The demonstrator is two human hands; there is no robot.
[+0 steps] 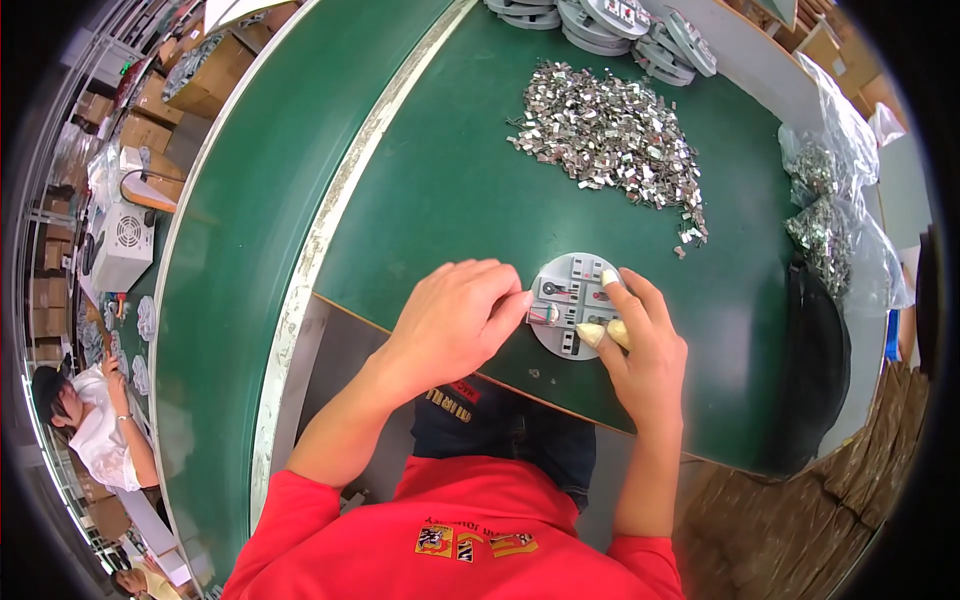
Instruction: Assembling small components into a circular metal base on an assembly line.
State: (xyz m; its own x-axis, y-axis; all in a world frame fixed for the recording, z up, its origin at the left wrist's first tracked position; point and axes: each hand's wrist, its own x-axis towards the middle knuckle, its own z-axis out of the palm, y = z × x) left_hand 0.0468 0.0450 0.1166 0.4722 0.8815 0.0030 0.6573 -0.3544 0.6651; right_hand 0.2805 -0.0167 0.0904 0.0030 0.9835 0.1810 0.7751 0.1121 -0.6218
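Disc: a round, light-grey plastic disc w/ small black-slotted blocks (578, 306) is on the smooth green tabletop (450, 190), nr its front edge, btwn both hands.
L hand: the bare L hand (455, 315) is mostly closed, fingers curled, thumb tip at L rim of disc; if sth is pinched inside, cannot tell.
R hand: the R hand (645, 350), w/ cream-coloured fingertip covers (590, 333), is half open, its tips over R part of disc; if it grips, cannot tell.
Metal pcs: a heap of small, silvery metal pieces (615, 135) lies beyond disc.
Stacks: more grey round discs (605, 25) at far edge.
Bags: clear plastic bags (825, 220), R side.
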